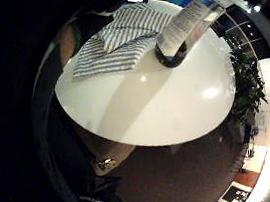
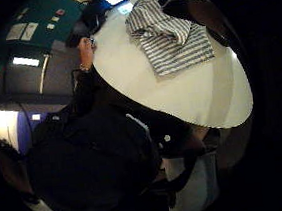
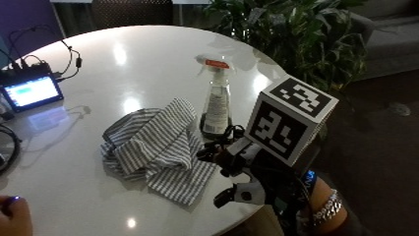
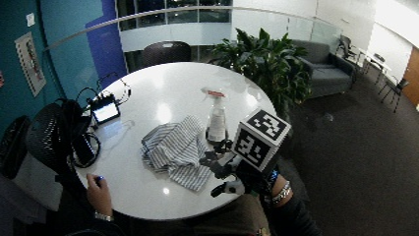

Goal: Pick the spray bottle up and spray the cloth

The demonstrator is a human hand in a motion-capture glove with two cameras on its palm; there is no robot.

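Note:
A clear spray bottle [image 3: 216, 105] with a white trigger head and a red collar stands upright on the round white table [image 3: 131, 64]. A grey-and-white striped cloth [image 3: 157, 147] lies crumpled just beside it, toward the person. My gloved right hand [image 3: 232, 157] hovers at the table's near edge, a short way in front of the bottle's base and at the cloth's corner. It holds nothing, and its fingers look relaxed. The little finger side palm view has the bottle [image 1: 185, 27] standing free beside the cloth [image 1: 118, 43]. The cloth [image 2: 172, 37] also shows in the thumb side palm view.
A small lit screen [image 3: 29, 91] with cables sits at the table's far left. The person's bare left hand [image 3: 13, 216] rests at the near left edge. A large leafy plant [image 3: 294, 34] stands behind the table, and a dark chair [image 4: 167, 51] at its far side.

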